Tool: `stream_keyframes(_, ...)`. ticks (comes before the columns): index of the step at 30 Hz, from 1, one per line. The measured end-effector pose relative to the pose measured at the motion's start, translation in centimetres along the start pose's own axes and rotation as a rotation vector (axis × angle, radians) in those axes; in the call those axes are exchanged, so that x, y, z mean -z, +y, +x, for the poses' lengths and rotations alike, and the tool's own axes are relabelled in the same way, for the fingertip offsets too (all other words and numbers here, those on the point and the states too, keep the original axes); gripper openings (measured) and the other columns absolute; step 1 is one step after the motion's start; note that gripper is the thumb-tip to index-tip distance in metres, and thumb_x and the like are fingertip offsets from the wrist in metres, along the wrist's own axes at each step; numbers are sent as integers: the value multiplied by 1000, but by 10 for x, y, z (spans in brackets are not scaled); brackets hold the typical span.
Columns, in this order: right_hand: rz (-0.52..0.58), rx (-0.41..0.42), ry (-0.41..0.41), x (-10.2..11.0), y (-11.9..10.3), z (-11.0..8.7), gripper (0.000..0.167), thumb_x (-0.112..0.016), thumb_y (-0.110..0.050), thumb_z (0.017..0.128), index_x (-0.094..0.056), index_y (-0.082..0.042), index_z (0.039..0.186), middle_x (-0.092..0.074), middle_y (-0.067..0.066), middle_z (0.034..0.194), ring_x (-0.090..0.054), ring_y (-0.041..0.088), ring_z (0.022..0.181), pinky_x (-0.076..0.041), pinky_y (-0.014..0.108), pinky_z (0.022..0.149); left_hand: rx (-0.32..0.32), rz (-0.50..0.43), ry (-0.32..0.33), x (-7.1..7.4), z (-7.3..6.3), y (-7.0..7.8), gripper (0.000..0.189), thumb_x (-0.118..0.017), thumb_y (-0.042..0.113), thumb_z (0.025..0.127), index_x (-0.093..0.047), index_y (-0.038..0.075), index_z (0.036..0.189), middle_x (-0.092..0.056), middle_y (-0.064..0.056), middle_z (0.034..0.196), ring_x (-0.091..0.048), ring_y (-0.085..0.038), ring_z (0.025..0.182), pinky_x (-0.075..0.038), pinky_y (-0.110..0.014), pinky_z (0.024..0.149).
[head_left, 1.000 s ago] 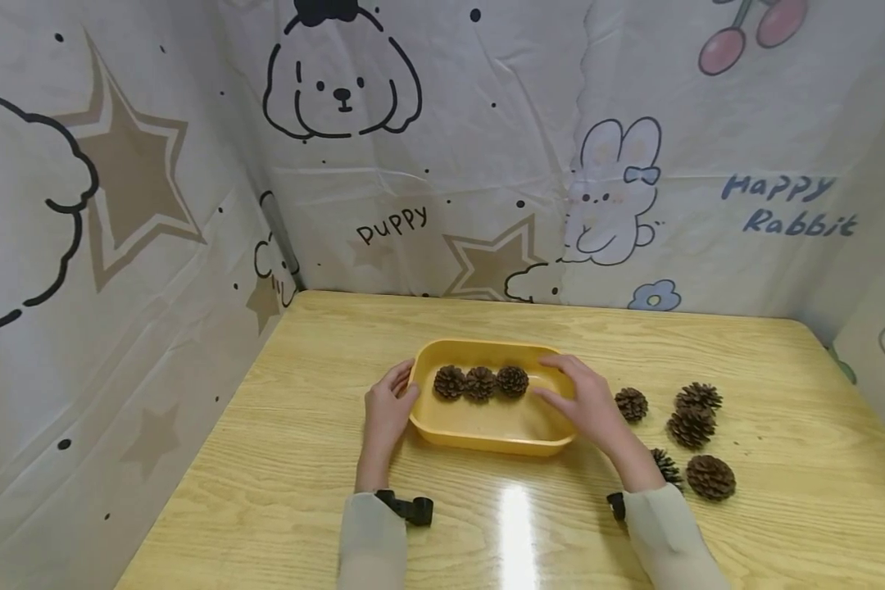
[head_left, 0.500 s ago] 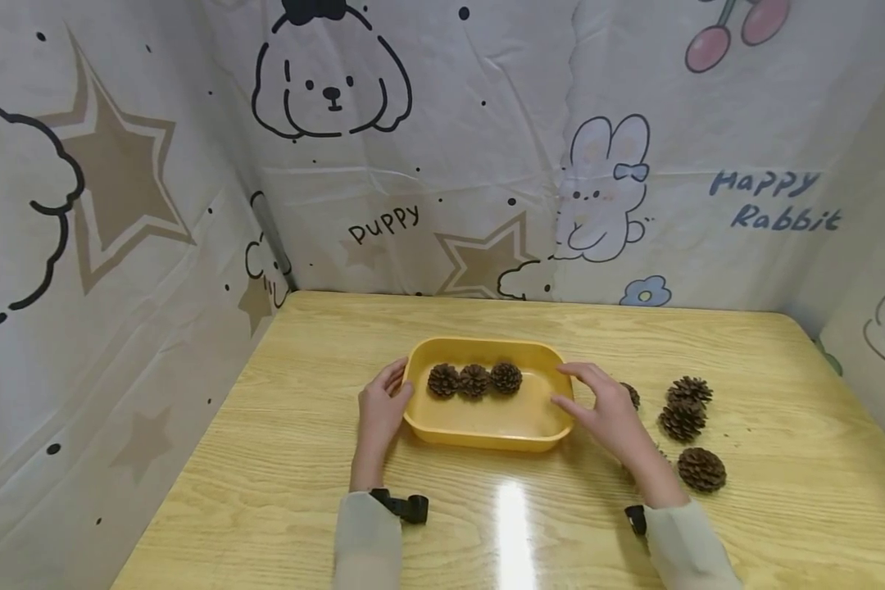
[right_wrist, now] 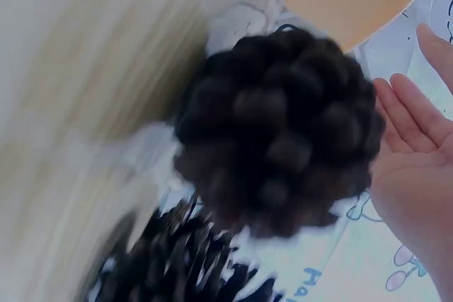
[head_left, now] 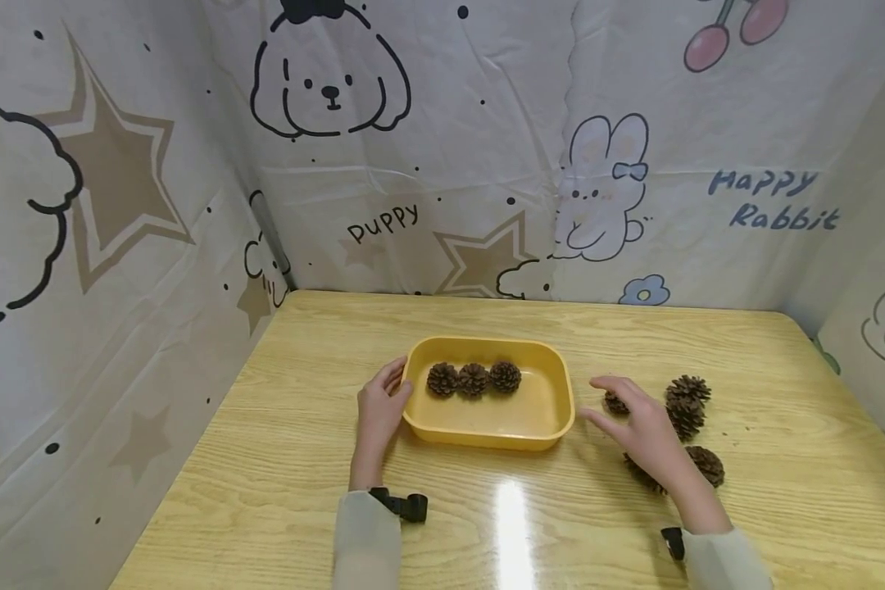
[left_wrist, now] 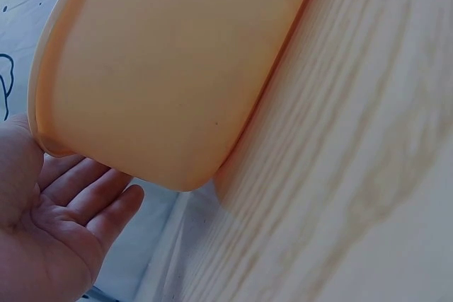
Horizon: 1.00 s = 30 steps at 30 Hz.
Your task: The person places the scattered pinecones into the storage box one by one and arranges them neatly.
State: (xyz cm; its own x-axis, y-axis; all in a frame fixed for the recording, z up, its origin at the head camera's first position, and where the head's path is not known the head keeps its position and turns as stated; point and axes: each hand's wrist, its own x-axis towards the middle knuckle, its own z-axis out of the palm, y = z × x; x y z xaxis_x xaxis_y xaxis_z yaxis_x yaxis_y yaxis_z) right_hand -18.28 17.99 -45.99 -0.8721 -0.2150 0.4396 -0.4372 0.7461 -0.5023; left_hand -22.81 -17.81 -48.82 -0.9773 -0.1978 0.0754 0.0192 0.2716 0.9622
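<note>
The right hand (head_left: 643, 430), thumb and fingers wide apart and holding nothing, has just drawn back from the yellow tray (head_left: 487, 422) towards the loose pine cones (head_left: 687, 389), seemingly freed, while the left hand (head_left: 381, 410) grips the tray's left end, three pine cones (head_left: 474, 381) inside.

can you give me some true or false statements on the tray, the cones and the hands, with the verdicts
1. Three pine cones sit in a row inside the yellow tray. True.
2. The left hand is at the tray's left end. True.
3. The right hand grips the tray's rim. False: the right hand holds nothing and is apart from the tray.
4. Every pine cone is in the tray. False: other cones lie on the table, to the right of the tray.
</note>
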Motion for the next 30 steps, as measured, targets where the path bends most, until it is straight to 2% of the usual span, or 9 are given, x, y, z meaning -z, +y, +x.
stream_keyframes(8,-76,3,18,14,9,-15,46,-79,-12,79,-63,-3,122,-66,16,120,-62,37,111,-55,56,91,-9,3,5,0,0,1,43,-61,4,91,-61,6,133,-63,-18,133,-60,-30,126,-52,-35,108)
stream_keyframes(18,-93,-78,-8,37,16,-38,47,-79,-15,81,-62,-3,123,-64,17,121,-60,42,109,-53,62,85,-8,12,-3,1,0,-1,43,-60,5,91,-60,8,134,-62,-16,135,-60,-29,127,-52,-35,108)
stream_keyframes(25,-126,-96,-8,48,25,-49,49,-79,-19,80,-62,-4,124,-63,17,124,-57,39,111,-49,59,88,-4,4,-7,1,0,-1,44,-60,5,91,-60,8,135,-61,-16,136,-59,-28,127,-51,-34,109)
stream_keyframes(30,-159,-73,8,55,32,-57,50,-81,-17,78,-63,-5,123,-65,15,120,-57,38,106,-51,53,82,-5,-1,-10,1,0,0,44,-59,4,91,-59,8,135,-61,-16,136,-59,-28,128,-51,-34,110)
